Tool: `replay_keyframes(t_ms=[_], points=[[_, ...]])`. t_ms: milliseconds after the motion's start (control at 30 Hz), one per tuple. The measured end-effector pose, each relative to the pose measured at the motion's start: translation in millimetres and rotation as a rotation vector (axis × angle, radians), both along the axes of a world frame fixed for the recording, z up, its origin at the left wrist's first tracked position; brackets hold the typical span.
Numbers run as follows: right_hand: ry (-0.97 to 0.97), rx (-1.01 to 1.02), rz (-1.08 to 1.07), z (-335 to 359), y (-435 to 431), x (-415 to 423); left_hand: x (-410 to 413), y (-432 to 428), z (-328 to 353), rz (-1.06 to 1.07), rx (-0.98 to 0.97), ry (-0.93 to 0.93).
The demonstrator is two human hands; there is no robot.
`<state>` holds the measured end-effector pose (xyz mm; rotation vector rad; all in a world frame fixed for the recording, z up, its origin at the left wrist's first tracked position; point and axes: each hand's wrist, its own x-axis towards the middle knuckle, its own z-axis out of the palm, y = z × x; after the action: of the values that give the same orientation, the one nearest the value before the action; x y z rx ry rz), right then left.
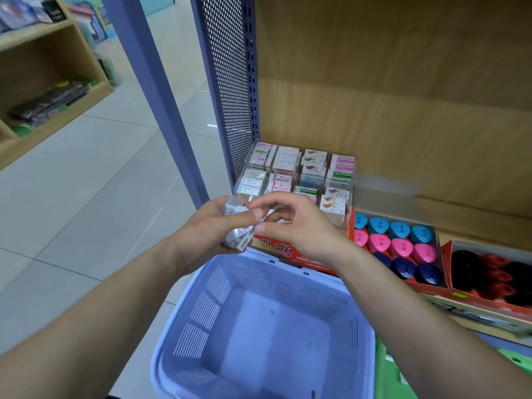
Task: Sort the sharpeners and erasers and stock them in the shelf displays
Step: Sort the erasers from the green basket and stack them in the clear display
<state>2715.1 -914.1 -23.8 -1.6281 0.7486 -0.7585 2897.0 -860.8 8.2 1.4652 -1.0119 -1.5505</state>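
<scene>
My left hand (213,226) grips a small stack of wrapped erasers (237,227) above the far rim of a lilac plastic basket (259,321), whose inside looks bare. My right hand (290,223) reaches in from the right and pinches at the stack with thumb and fingertips. Just behind the hands, a clear tiered display (299,174) holds rows of boxed erasers on the wooden shelf. To its right, a red carton (397,249) holds blue, pink and navy sharpeners, and another carton (495,275) holds black and red ones.
An orange eraser box (290,253) lies under my right wrist at the shelf edge. A purple perforated upright (230,82) borders the shelf on the left. Tiled floor and a low wooden shelf unit (43,82) lie further left. Green packaging (397,372) sits beside the basket.
</scene>
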Motion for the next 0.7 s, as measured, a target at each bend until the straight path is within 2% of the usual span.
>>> replay_keyframes(t_ms=[267,433,567,700], points=[[-0.083,0.201,-0.047,-2,-8,-4,0,1,3,-0.016,0.015,0.027],[-0.108,0.253,-0.085,-4,-8,-6,3,-1,-2,-0.068,0.016,0.028],[-0.159,0.324,-0.113,-6,-8,-7,5,-4,-7,-0.069,0.017,-0.022],[-0.130,0.346,-0.312,-15,-22,-16,9,-6,-14,-0.008,0.019,-0.163]])
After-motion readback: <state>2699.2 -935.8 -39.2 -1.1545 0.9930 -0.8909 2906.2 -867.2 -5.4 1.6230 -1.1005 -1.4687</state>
